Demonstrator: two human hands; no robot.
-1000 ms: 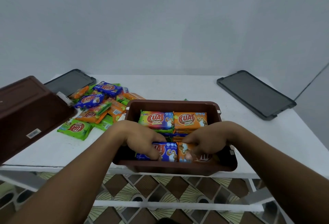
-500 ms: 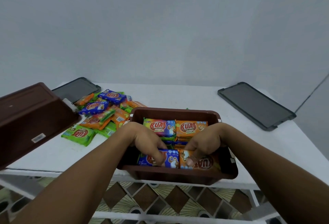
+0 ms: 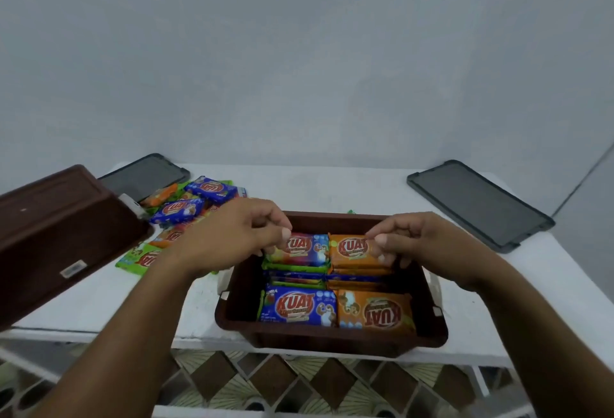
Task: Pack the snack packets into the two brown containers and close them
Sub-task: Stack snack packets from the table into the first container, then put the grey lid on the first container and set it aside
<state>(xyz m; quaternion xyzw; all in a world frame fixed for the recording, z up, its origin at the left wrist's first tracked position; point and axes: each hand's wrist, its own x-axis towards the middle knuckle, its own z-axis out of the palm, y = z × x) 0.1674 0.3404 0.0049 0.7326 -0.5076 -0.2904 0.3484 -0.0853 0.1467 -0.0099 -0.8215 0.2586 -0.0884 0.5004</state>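
Grip is curled on both sides. Your left hand (image 3: 239, 235) and right hand (image 3: 418, 241) bend their fingers onto the outer ends of the far row, the rainbow packet (image 3: 305, 249) and the orange packet (image 3: 352, 249). Whether they pinch or only press cannot be told. Half a second ago you were pressing the near row; its blue packet (image 3: 299, 308) and inverted orange packet (image 3: 375, 313) now lie flat in the brown container (image 3: 332, 339) at the table's (image 3: 332, 185) front edge. Judgement: nearly full. Loose packets (image 3: 176, 211) and a tipped second container (image 3: 59, 235) wait left. Two dark lids (image 3: 478, 205) lie behind, before a pale wall (image 3: 299, 52).
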